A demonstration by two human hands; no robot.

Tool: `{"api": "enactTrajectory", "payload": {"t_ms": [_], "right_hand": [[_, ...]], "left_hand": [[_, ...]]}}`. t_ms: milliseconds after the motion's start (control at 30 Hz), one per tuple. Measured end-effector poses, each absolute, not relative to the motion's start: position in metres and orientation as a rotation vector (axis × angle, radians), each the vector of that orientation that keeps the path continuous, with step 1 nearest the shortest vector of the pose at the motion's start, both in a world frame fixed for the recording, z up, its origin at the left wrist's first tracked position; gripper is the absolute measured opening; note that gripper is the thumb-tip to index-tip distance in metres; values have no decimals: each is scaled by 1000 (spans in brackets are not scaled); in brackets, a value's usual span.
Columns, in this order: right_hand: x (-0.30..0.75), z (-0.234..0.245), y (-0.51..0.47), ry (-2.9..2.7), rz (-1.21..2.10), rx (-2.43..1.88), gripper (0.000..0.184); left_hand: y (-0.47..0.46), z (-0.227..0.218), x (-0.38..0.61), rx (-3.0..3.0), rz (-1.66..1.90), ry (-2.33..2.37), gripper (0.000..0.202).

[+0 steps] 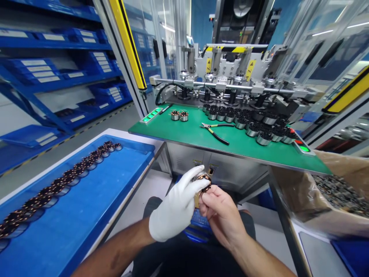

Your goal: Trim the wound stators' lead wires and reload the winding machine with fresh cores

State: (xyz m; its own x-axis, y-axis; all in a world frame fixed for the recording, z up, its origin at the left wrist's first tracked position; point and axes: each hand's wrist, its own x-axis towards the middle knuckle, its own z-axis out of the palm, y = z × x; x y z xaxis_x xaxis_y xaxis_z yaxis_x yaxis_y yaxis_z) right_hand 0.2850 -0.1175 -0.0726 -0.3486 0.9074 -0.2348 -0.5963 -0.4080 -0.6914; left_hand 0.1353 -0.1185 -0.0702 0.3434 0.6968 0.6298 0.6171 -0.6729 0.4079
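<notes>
My left hand, in a white glove, and my bare right hand meet in front of my lap, below the green worktop. Between them they grip a small round copper-wound motor stator. The gloved fingers wrap over its top and left side. My right fingers pinch its lower right edge. Most of the stator is hidden by the fingers.
A blue tray at left carries a long row of stators. The green worktop bears two stators, pliers and several dark round parts before a machine. A bag-lined box of parts stands at right.
</notes>
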Motion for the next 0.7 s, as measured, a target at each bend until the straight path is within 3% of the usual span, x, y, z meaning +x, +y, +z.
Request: {"api": "enactTrajectory", "payload": {"t_ms": [200, 400, 567, 700], "right_hand": [[308, -74, -127, -906, 2068, -846, 28], [327, -68, -139, -1348, 1946, -919, 30], [318, -84, -144, -1638, 1523, -954, 29], [319, -100, -133, -1773, 936, -944, 26]], "left_hand": [[-116, -60, 130, 2340, 1370, 1344, 21], [-118, -53, 132, 1853, 1343, 1235, 21], [-125, -54, 135, 1477, 1242, 910, 39], [-129, -60, 140, 1626, 1426, 1142, 25]]}}
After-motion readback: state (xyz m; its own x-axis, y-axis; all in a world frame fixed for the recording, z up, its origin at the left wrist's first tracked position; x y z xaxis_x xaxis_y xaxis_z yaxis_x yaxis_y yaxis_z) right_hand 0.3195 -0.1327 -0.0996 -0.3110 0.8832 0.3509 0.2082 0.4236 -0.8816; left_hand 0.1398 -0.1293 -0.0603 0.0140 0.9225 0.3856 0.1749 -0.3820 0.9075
